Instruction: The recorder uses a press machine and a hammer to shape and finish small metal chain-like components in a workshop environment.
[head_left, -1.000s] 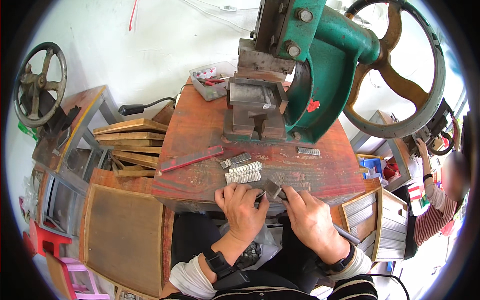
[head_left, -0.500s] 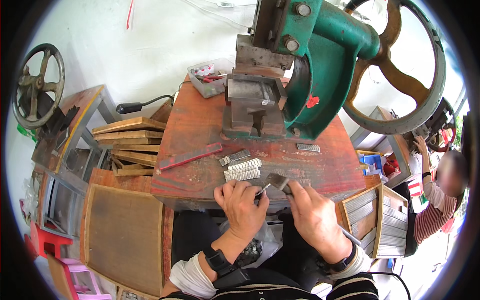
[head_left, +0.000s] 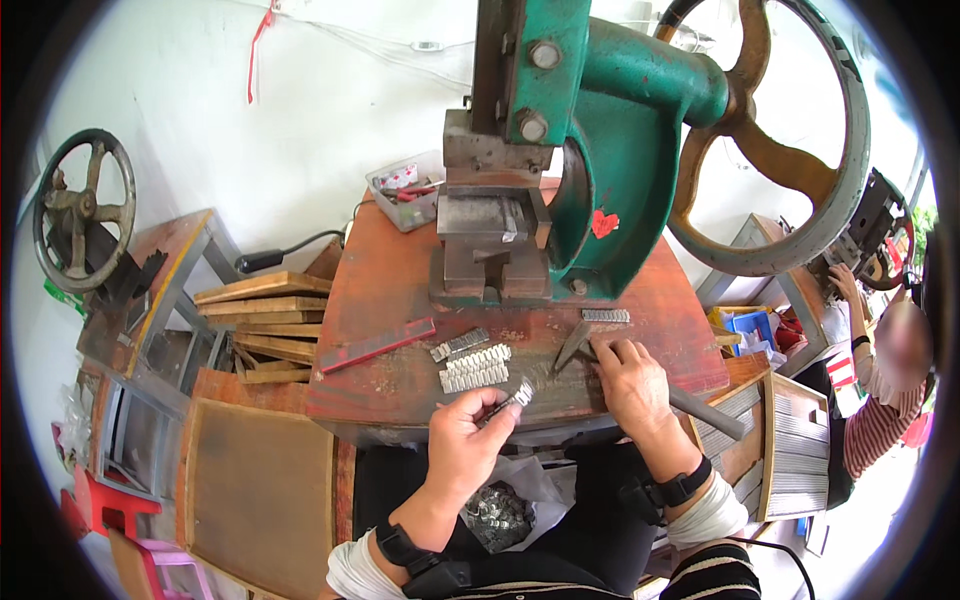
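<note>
Metal, thin and silver-grey, makes up the small ridged strip pinched between thumb and fingers of the left hand, held just above the near edge of the red-brown workbench; the grasp sits at one end of the strip, the other end pointing up and right. By judgement the piece is light and stiff, with a toothed edge that may snag skin; a pinch on the flat faces, as seen, looks the sound hold, and the bare metal could slip if gripped loosely. Just beyond it lie three similar strips in loose rows on the bench top, with a long red bar to their left; another short strip lies near the foot of the green press. The right hand rests palm-down on the bench, fingers closed over a dark angled metal tool; a long grey handle runs out from under the wrist toward the right.

Hidden or unclear: the contact under the right palm; the exact shape of the strip's teeth; the contents of the clear bag in the lap, which appear to be many small metal pieces; the small tray behind the press holds items too small to identify; the press's upper frame and its large wheel are cut off at the top.
</note>
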